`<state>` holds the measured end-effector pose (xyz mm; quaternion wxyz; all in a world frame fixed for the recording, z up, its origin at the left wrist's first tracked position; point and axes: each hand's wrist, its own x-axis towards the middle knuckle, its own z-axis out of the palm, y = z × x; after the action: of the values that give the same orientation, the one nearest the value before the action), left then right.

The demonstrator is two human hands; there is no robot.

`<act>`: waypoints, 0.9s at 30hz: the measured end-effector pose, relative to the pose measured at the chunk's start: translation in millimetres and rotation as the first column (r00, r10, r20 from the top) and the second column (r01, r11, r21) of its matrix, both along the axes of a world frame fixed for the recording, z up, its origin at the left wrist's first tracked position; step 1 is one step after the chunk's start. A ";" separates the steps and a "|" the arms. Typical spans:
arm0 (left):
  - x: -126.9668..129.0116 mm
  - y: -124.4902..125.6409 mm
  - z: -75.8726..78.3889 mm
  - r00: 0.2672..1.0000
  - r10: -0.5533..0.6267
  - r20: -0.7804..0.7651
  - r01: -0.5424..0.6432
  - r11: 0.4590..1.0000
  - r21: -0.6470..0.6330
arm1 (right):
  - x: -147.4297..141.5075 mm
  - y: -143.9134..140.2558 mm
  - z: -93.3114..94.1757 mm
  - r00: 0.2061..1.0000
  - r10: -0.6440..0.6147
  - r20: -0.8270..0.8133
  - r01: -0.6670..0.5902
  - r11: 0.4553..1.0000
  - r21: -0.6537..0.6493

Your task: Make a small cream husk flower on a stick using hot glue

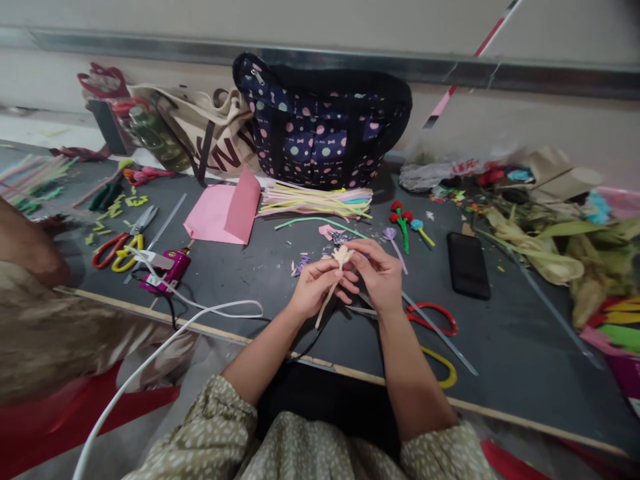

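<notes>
Beige craft flower (342, 256), with its thin stem slanting down toward the near left, is held above the near part of the dark table (520, 347), between the two hands. The left hand (315, 288) is closed around the stem just below the head, and the right hand (381, 275) is pinched onto the head from the right, its fingers curled. Just behind the right hand, red-handled scissors (434, 319) are laid on the table, with a yellow pipe cleaner (443, 367) curved nearer the edge. A black phone (468, 265) is seen farther right, lying flat. Small finished flowers (406, 223) in red, blue and purple are set just beyond the hands, and a bundle of pastel pipe cleaners (316, 200) is placed before a dotted bag (320, 127) at the far side. At the left, a pink glue gun (170, 270) and a white cable (165, 340) are found.
</notes>
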<state>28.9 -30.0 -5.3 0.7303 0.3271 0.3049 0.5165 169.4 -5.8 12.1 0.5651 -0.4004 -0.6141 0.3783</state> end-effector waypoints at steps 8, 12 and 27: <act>-5.2 7.4 -0.4 0.987 0.091 0.131 -0.078 0.992 -0.101 | 3.5 3.8 -5.8 0.976 -0.193 0.105 0.182 0.978 0.104; -6.7 9.2 -5.0 0.978 0.092 0.187 -0.080 0.994 -0.071 | 0.4 2.1 -7.7 0.935 -0.237 0.262 0.169 0.952 0.256; -6.0 8.4 -7.9 0.977 -0.023 0.212 0.045 0.994 -0.102 | -4.0 0.8 -7.4 0.884 -0.324 0.338 0.213 0.921 0.326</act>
<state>22.9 -21.6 -13.2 0.7836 0.2365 0.2473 0.5186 165.4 -5.1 4.7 0.5314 -0.4647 -0.6983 0.1188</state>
